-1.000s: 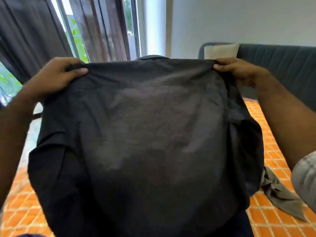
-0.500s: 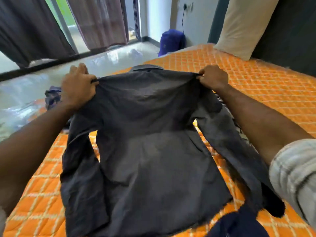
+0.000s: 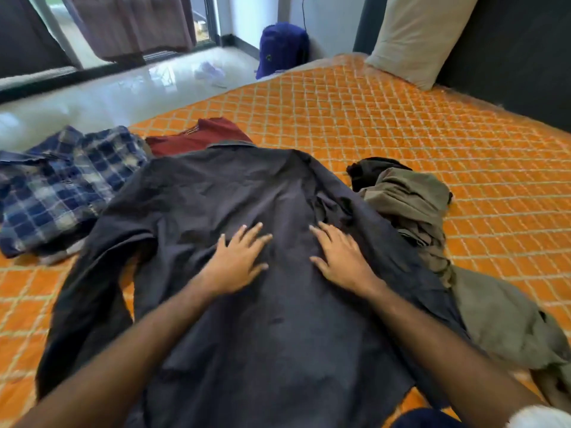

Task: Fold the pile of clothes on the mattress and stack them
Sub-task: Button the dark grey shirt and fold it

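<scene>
— Looking down from the head camera, what's nearest to you?

— I see both forearms reaching in from 6 o'clock over a dark grey shirt [image 3: 247,319]. It lies back-up and spread flat on the orange quilted mattress [image 3: 401,134], collar toward 12 o'clock, hem nearest me.

— And the hands?

— My left hand [image 3: 239,261] rests palm-down on the middle of the shirt's back, fingers straight and spread. My right hand [image 3: 338,257] rests flat just beside it at 3 o'clock, fingers likewise spread. Neither pinches any cloth.

— What lies around the shirt?

— At 3 o'clock an olive-green garment [image 3: 417,211] lies crumpled, touching the shirt's sleeve, with a black piece [image 3: 370,171] at its far end. At 9 to 10 o'clock a blue plaid shirt [image 3: 55,186] lies rumpled, partly under the grey sleeve. At 11 o'clock, just past the collar, a maroon garment [image 3: 197,137] shows.

— Farther off?

— A beige pillow [image 3: 417,38] leans against the dark headboard [image 3: 509,57] at 1 o'clock. On the floor at 12 o'clock stands a blue bag [image 3: 282,47].
</scene>
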